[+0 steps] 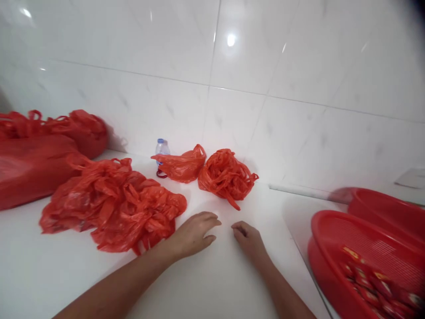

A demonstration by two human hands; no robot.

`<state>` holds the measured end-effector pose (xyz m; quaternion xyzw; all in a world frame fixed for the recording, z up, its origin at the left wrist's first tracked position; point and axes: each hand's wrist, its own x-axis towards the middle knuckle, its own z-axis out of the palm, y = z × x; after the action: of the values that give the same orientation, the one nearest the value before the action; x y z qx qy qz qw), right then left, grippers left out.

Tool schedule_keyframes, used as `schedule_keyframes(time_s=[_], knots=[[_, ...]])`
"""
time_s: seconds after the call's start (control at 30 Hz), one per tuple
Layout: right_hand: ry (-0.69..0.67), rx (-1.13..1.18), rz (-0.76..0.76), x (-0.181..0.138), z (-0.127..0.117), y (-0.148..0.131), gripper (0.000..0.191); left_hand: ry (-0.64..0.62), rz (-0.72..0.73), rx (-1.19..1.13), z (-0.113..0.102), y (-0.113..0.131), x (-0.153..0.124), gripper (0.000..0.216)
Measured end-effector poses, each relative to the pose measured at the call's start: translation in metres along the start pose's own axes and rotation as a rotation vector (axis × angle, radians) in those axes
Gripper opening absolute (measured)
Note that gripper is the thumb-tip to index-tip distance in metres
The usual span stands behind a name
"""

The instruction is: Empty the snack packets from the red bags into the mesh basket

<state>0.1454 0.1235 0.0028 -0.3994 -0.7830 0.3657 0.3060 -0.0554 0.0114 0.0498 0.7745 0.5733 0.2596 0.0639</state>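
Observation:
My left hand [197,232] reaches over the white table with its fingers stretched and the thumb apart, and nothing is in it. Just behind its wrist lies a crumpled heap of red plastic bags [122,204]. My right hand [247,239] is curled closed a short way to the right, with no object showing in its fingers. Beyond both hands, near the wall, rest a bunched red plastic bag [227,175] and a smaller red bag [184,164].
Large filled red bags [36,164] stand at the left. A clear bottle with a blue cap [161,146] is by the tiled wall [166,44]. On the right, a red plastic basket [323,239] holds several red packets [375,283], with another red basket [375,199] behind it.

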Motion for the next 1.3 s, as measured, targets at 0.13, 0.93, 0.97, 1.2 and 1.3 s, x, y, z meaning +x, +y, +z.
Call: schedule_keyframes(time_s=[0.13, 0.93, 0.97, 1.2, 1.3], knots=[[-0.005, 0.048, -0.009, -0.005, 0.0, -0.004, 0.017, 0.064, 0.01, -0.036, 0.044, -0.015, 0.019, 0.039], [0.377, 0.257, -0.106, 0.043, 0.025, -0.007, 0.026, 0.571, -0.392, -0.001, 0.068, -0.047, 0.107, 0.053], [0.386, 0.255, -0.113, 0.04, 0.023, -0.008, 0.025, 0.577, -0.408, 0.007, 0.067, -0.046, 0.107, 0.051], [0.616, 0.05, -0.183, 0.038, 0.005, -0.02, 0.045, 0.677, -0.294, 0.029, 0.058, -0.037, 0.103, 0.036], [0.653, -0.017, -0.225, 0.049, 0.004, -0.026, 0.038, 0.685, -0.164, -0.002, 0.056, -0.032, 0.098, 0.022]])
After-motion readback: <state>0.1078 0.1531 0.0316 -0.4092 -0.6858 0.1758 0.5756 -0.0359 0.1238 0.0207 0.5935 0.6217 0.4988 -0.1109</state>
